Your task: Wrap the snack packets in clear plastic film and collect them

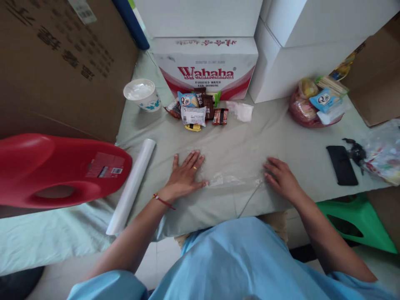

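Note:
My left hand [185, 174] lies flat, fingers spread, on the left end of a clear plastic bag [233, 168] spread on the grey-green cloth of the table [281, 133]. My right hand [280, 177] rests on the bag's right end, fingers slightly curled and pressing down. A small heap of wrapped snacks [196, 109] sits beyond the bag, in front of a Wahaha water carton [206, 62]. A roll of plastic bags [133, 185] lies to the left of my left hand.
A paper cup [143, 95] stands at the back left. A red jug [53, 171] lies on its side at the left. A red bag of snacks [315, 104], a black phone [342, 164] and a black clip [354, 151] are right. A green stool [356, 221] stands below.

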A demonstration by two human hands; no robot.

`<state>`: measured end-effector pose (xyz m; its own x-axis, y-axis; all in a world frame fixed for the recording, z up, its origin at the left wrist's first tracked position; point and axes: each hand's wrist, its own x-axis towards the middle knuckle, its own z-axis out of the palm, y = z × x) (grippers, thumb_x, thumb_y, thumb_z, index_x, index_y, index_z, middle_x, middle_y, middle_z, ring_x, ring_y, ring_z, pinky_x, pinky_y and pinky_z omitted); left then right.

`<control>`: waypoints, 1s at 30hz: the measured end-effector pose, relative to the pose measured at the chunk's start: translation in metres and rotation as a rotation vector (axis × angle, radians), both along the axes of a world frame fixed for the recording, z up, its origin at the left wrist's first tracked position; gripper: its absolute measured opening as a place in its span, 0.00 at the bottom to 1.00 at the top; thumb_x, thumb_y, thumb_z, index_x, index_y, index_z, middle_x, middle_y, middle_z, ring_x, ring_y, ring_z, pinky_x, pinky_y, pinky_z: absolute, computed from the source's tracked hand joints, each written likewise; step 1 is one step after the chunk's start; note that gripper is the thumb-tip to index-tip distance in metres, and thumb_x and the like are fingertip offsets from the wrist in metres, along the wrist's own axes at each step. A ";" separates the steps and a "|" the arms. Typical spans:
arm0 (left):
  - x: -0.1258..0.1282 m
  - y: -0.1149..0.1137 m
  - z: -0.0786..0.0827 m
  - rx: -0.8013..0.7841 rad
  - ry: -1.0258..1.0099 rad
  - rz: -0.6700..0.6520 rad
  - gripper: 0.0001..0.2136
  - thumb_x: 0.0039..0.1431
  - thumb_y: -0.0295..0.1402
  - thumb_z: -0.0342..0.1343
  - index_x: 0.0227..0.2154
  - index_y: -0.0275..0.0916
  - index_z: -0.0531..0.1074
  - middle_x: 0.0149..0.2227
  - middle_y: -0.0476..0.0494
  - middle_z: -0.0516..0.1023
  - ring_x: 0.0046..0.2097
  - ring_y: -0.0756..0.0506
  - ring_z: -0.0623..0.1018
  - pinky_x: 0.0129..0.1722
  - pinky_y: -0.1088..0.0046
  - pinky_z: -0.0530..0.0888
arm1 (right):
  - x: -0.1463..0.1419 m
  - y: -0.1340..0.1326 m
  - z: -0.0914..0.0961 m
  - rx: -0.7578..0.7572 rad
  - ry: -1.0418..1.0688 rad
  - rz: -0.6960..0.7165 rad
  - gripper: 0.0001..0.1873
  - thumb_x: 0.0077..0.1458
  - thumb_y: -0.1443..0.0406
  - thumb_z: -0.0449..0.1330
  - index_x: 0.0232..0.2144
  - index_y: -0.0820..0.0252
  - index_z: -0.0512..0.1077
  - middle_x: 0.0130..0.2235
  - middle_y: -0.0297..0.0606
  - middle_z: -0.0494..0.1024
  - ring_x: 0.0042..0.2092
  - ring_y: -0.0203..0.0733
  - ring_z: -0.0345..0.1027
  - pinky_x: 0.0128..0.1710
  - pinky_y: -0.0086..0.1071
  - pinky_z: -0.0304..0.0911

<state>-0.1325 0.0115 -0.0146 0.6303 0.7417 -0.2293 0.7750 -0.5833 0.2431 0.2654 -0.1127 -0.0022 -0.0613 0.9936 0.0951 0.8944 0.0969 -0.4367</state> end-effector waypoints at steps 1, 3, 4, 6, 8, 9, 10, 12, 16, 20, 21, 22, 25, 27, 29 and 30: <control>-0.001 0.003 0.002 -0.016 0.004 -0.013 0.47 0.63 0.59 0.56 0.77 0.42 0.46 0.78 0.30 0.45 0.77 0.29 0.50 0.71 0.31 0.33 | -0.002 0.003 0.009 0.022 0.013 -0.024 0.22 0.71 0.54 0.52 0.54 0.58 0.79 0.57 0.54 0.78 0.60 0.61 0.70 0.60 0.60 0.67; 0.000 0.007 0.007 -0.051 0.028 -0.031 0.50 0.61 0.60 0.58 0.77 0.43 0.45 0.78 0.30 0.42 0.78 0.28 0.48 0.71 0.31 0.33 | -0.018 0.013 0.028 0.040 0.053 0.008 0.20 0.71 0.55 0.53 0.51 0.57 0.80 0.50 0.52 0.81 0.55 0.58 0.71 0.58 0.57 0.68; 0.001 0.009 0.010 -0.075 0.049 -0.036 0.51 0.59 0.61 0.59 0.77 0.43 0.44 0.79 0.30 0.40 0.78 0.28 0.47 0.70 0.30 0.32 | -0.031 0.020 0.036 0.020 0.074 0.075 0.19 0.71 0.55 0.54 0.52 0.57 0.80 0.49 0.51 0.81 0.54 0.57 0.71 0.57 0.55 0.68; 0.004 0.012 0.016 -0.128 0.096 -0.046 0.54 0.56 0.62 0.61 0.77 0.44 0.42 0.79 0.31 0.36 0.78 0.27 0.43 0.70 0.29 0.32 | -0.061 0.033 0.047 -0.096 0.103 0.289 0.20 0.70 0.53 0.56 0.52 0.58 0.79 0.48 0.51 0.81 0.54 0.56 0.71 0.56 0.52 0.69; 0.007 0.013 0.020 -0.169 0.130 -0.046 0.57 0.53 0.62 0.63 0.77 0.44 0.41 0.79 0.32 0.32 0.78 0.27 0.41 0.69 0.28 0.31 | -0.089 0.042 0.050 -0.232 0.132 0.545 0.22 0.69 0.52 0.59 0.54 0.60 0.79 0.49 0.51 0.81 0.54 0.55 0.72 0.57 0.51 0.69; 0.008 0.013 0.022 -0.180 0.136 -0.046 0.58 0.52 0.62 0.64 0.77 0.44 0.41 0.79 0.32 0.31 0.78 0.26 0.40 0.69 0.28 0.31 | -0.101 0.045 0.050 -0.276 0.157 0.669 0.23 0.68 0.51 0.60 0.56 0.61 0.78 0.51 0.51 0.81 0.56 0.54 0.72 0.59 0.50 0.67; 0.008 0.014 0.022 -0.184 0.136 -0.046 0.59 0.51 0.62 0.65 0.77 0.44 0.41 0.79 0.32 0.30 0.78 0.26 0.39 0.69 0.28 0.31 | -0.110 0.045 0.049 -0.298 0.196 0.782 0.25 0.67 0.51 0.62 0.58 0.61 0.76 0.55 0.52 0.79 0.59 0.54 0.71 0.62 0.50 0.65; 0.006 0.016 0.022 -0.194 0.123 -0.053 0.60 0.50 0.61 0.67 0.77 0.44 0.41 0.78 0.31 0.29 0.78 0.26 0.39 0.68 0.27 0.30 | -0.123 0.043 0.047 -0.313 0.294 0.978 0.28 0.66 0.52 0.63 0.61 0.62 0.74 0.63 0.53 0.75 0.66 0.54 0.65 0.68 0.49 0.59; -0.005 0.024 0.020 -0.234 0.065 -0.104 0.61 0.49 0.56 0.69 0.77 0.46 0.37 0.79 0.32 0.28 0.78 0.27 0.37 0.68 0.28 0.31 | -0.132 0.039 0.048 -0.425 0.505 1.238 0.25 0.66 0.52 0.63 0.56 0.63 0.77 0.59 0.52 0.78 0.62 0.49 0.71 0.64 0.40 0.65; -0.011 0.029 0.022 -0.262 0.021 -0.151 0.60 0.51 0.50 0.70 0.77 0.47 0.33 0.79 0.31 0.29 0.79 0.29 0.36 0.69 0.30 0.32 | -0.136 0.050 0.044 -0.337 0.538 0.968 0.19 0.72 0.59 0.55 0.58 0.61 0.76 0.57 0.49 0.80 0.59 0.46 0.74 0.61 0.41 0.67; -0.012 0.029 0.022 -0.258 0.019 -0.151 0.60 0.51 0.49 0.70 0.77 0.47 0.34 0.79 0.30 0.30 0.79 0.29 0.36 0.70 0.30 0.32 | -0.140 0.053 0.040 -0.283 0.459 0.853 0.19 0.72 0.61 0.55 0.59 0.61 0.75 0.59 0.50 0.79 0.60 0.48 0.73 0.62 0.44 0.67; -0.012 0.029 0.022 -0.251 0.017 -0.149 0.60 0.51 0.48 0.70 0.77 0.47 0.34 0.79 0.30 0.30 0.79 0.29 0.37 0.69 0.30 0.32 | -0.145 0.054 0.035 -0.239 0.363 0.770 0.20 0.72 0.62 0.55 0.61 0.62 0.74 0.61 0.52 0.77 0.63 0.50 0.71 0.64 0.46 0.65; -0.015 0.030 0.022 -0.251 -0.012 -0.143 0.58 0.52 0.47 0.69 0.77 0.46 0.36 0.79 0.30 0.33 0.79 0.29 0.38 0.69 0.29 0.33 | -0.167 0.045 0.016 -0.184 0.127 0.765 0.28 0.68 0.61 0.62 0.66 0.64 0.70 0.70 0.54 0.67 0.72 0.55 0.58 0.72 0.52 0.54; -0.022 0.034 0.022 -0.275 -0.064 -0.142 0.55 0.54 0.43 0.67 0.77 0.45 0.38 0.79 0.30 0.35 0.79 0.30 0.39 0.71 0.31 0.35 | -0.181 0.032 0.005 -0.169 0.065 0.825 0.33 0.67 0.57 0.63 0.69 0.63 0.67 0.73 0.52 0.61 0.76 0.56 0.49 0.75 0.55 0.44; -0.029 0.037 0.025 -0.287 -0.132 -0.124 0.49 0.56 0.37 0.64 0.77 0.45 0.42 0.79 0.33 0.38 0.79 0.32 0.41 0.72 0.35 0.40 | -0.191 0.019 -0.002 -0.161 0.042 0.843 0.35 0.67 0.53 0.62 0.71 0.61 0.64 0.74 0.51 0.59 0.77 0.55 0.45 0.76 0.59 0.36; -0.031 0.037 0.028 -0.273 -0.167 -0.103 0.46 0.57 0.34 0.62 0.76 0.45 0.46 0.79 0.34 0.41 0.79 0.33 0.43 0.73 0.37 0.44 | -0.193 0.014 -0.003 -0.161 0.039 0.843 0.36 0.67 0.52 0.61 0.71 0.60 0.63 0.74 0.51 0.59 0.77 0.54 0.44 0.76 0.60 0.33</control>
<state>-0.1639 0.0483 0.0139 0.7440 0.5980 -0.2981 0.6520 -0.5522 0.5196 0.0721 -0.0984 -0.0057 -0.7849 0.6191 -0.0260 0.5355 0.6564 -0.5314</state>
